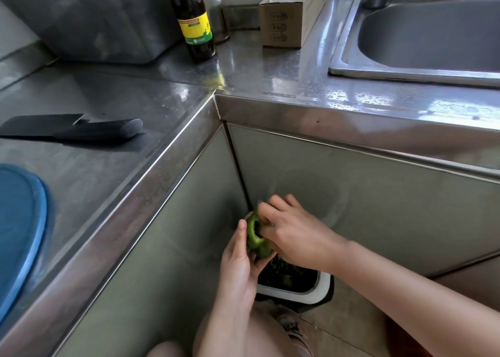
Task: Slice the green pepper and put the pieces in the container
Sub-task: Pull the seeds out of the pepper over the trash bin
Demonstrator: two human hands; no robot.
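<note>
the left hand (238, 264) grips the green pepper (255, 239) over the bin (322, 289); the right hand (292, 232) fingers dig into its cavity. step in hand appears to be deseeding. slicing next requires the knife (81, 130), far left.

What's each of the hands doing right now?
Left hand: closed, holding the green pepper.
Right hand: closed, fingers curled into the green pepper's hollow, gripping it.

Knife (73, 129), blue board (19, 221) occupy counter (113, 99); bare steel between knife and bottle (193, 18).
</note>
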